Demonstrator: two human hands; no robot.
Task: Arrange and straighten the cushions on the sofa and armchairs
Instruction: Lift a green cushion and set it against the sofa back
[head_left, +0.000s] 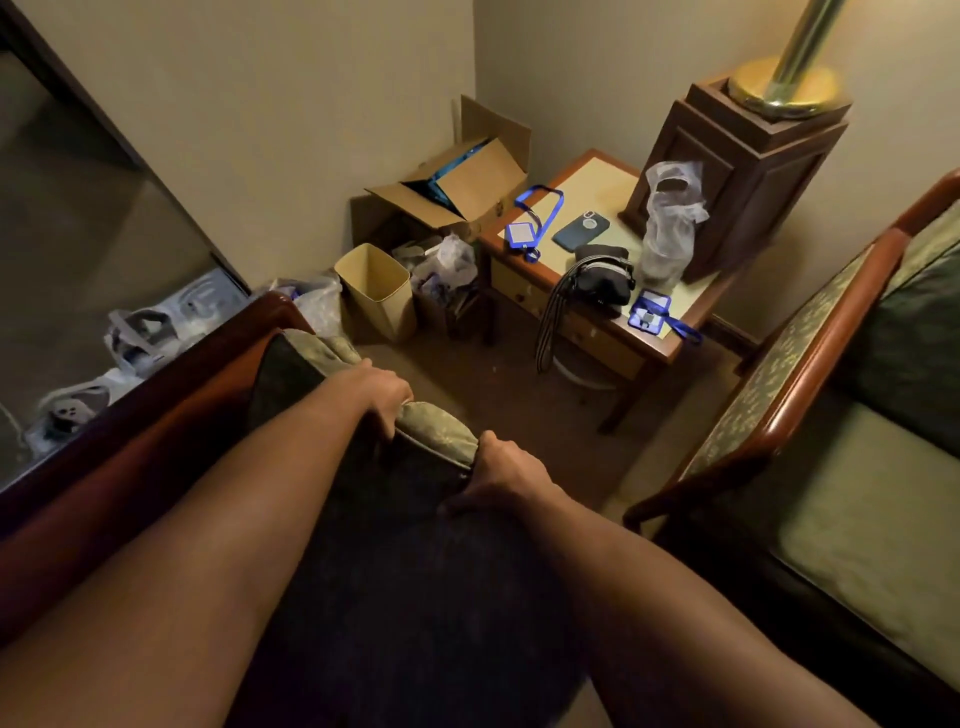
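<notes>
**Both hands on the back cushion's top edge**

While I stand over the armchair (156, 415), my left hand (382, 392) and right hand (501, 470) each clamp the cushion (436, 428) along its top edge — presumably to pull it upright and square against the wooden frame. No legible writing anywhere — the badges are too small.

At my one o'clock the side table (597, 179) carries a phone (581, 232), black bag (605, 275), two blue badge holders, a plastic bag (670, 228) and a wooden lamp stand (748, 171).

Glossy wood armrest (156, 395), matt cloth cushion (436, 431) — seemingly brocade
</notes>
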